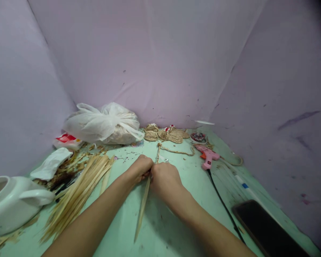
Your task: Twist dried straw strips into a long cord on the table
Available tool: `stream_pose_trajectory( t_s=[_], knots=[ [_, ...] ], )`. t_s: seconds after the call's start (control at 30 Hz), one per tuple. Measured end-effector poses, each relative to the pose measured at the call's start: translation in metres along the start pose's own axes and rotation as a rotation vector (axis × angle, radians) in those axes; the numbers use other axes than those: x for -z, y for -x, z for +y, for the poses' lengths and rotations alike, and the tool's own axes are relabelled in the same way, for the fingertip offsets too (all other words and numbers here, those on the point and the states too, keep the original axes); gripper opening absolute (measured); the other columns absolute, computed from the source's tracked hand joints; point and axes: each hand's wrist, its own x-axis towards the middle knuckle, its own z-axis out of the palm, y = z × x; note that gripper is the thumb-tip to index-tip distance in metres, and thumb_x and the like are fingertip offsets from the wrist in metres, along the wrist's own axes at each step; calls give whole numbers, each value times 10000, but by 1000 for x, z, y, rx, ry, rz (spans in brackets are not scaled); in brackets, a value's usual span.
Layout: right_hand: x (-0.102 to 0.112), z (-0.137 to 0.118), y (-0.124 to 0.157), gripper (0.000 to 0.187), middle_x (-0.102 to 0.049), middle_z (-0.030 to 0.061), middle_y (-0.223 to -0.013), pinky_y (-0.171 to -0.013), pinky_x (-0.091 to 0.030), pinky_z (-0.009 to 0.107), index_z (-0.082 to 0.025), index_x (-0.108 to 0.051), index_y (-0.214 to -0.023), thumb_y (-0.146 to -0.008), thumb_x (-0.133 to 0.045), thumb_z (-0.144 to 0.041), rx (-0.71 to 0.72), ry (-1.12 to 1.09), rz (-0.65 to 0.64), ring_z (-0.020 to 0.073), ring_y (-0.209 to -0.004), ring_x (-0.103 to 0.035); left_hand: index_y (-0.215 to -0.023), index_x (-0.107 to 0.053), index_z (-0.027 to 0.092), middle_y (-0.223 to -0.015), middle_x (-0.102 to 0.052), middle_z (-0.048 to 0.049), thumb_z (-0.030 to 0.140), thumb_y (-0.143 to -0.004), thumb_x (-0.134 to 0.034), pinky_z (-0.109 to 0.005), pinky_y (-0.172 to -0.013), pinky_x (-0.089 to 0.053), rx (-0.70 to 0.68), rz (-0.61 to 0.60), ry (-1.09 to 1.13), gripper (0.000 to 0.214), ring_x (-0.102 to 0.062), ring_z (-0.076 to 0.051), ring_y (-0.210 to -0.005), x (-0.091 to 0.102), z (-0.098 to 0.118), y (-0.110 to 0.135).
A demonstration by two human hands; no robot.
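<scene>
1. I read a white ceramic pot (pixel 8 200) at the far left of the green table (pixel 160 235), at 9 o'clock from the hands.
2. A bundle of loose straw (pixel 80 192) lies just beside the pot, at 8 o'clock from the left hand (pixel 140 168). A white plastic bag (pixel 104 123) sits at 11 o'clock.
3. Left hand: fingers curled tight, pinching the upper end of a straw strip (pixel 143 207).
4. Straw strip: it runs from between the hands toward 6 o'clock, lying on the table. A braided cord (pixel 158 151) leaves the pinch point toward 12 o'clock.
5. Right hand (pixel 164 178): fingers closed, touching the left hand, pinching the same strip.
6. A pink glue gun (pixel 208 157) lies at 2 o'clock from the right hand. A dark phone (pixel 267 228) lies at 4 o'clock, well apart.
</scene>
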Motion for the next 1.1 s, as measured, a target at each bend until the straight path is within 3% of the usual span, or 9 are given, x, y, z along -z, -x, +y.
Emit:
stream_pose_trajectory(
  t_s=[0.17,0.23,0.3,0.4,0.5,0.63,0.8,0.97,1.1],
  knots=[
    [13,19,-5,79,-569,46,-499,-496,-290,255,-172,-645,-551,-582,-637,-244,66,-162,-39,159,-535,-514,-429,-399,153,-313,-268,69,129,-498,-461,-193,-322,-105,-96,-183,-84,96,-190,-32,-278,17,-4,-8],
    [18,36,-13,182,-527,18,-452,-460,-268,239,-172,-626,-524,-611,-623,-332,-45,-367,42,123,-479,-465,-499,-478,139,-357,-322,67,179,-516,-505,-190,-320,-109,-95,-242,-71,51,-200,-27,-289,22,-5,-11],
    [17,49,-22,195,-520,16,-462,-450,-283,225,-156,-603,-523,-648,-590,-305,-206,-561,167,110,-477,-456,-582,-541,131,-388,-351,67,215,-526,-526,-187,-320,-114,-96,-284,-48,102,-197,-24,-296,25,-6,-13],
    [4,54,-31,140,-546,24,-509,-466,-357,205,-132,-564,-548,-670,-550,-199,-346,-1011,-65,97,-480,-484,-612,-557,136,-396,-361,64,213,-524,-514,-190,-320,-112,-96,-296,-54,125,-205,-30,-299,25,-8,-14],
    [-9,45,-31,130,-514,1,-469,-415,-343,191,-123,-543,-549,-672,-501,-134,-352,-1244,-282,71,-405,-437,-539,-502,146,-380,-343,61,196,-516,-496,-195,-326,-109,-105,-274,-89,55,-208,-36,-302,23,-7,-12],
    [-18,41,-31,161,-420,-43,-358,-333,-162,191,-121,-521,-466,-623,-494,-96,-328,-1100,-188,28,-309,-249,-487,-476,145,-352,-331,57,169,-512,-489,-201,-335,-133,-116,-244,-169,37,-217,-44,-302,19,-2,-5],
    [-28,49,-36,125,-355,-66,-316,-338,-132,208,-134,-521,-449,-573,-512,-130,-312,-982,-137,28,-293,-222,-458,-516,135,-327,-365,33,141,-517,-492,-219,-364,-219,-99,-73,-422,64,-283,-70,-318,16,7,2],
    [-30,47,-36,69,-368,-64,-323,-330,-103,209,-136,-523,-468,-528,-492,-123,-345,-1109,-155,31,-282,-205,-542,-597,147,-481,-548,-41,229,-532,-573,-233,-488,-338,-148,177,-729,87,-518,-154,-525,16,18,16],
    [-29,43,-34,70,-379,-62,-320,-332,-106,200,-136,-508,-475,-482,-458,-88,-393,-1284,-124,31,-285,-218,-684,-640,168,-655,-626,-95,254,-579,-561,-251,-565,-374,-193,215,-836,157,-584,-203,-683,1,18,37]
  ],
)
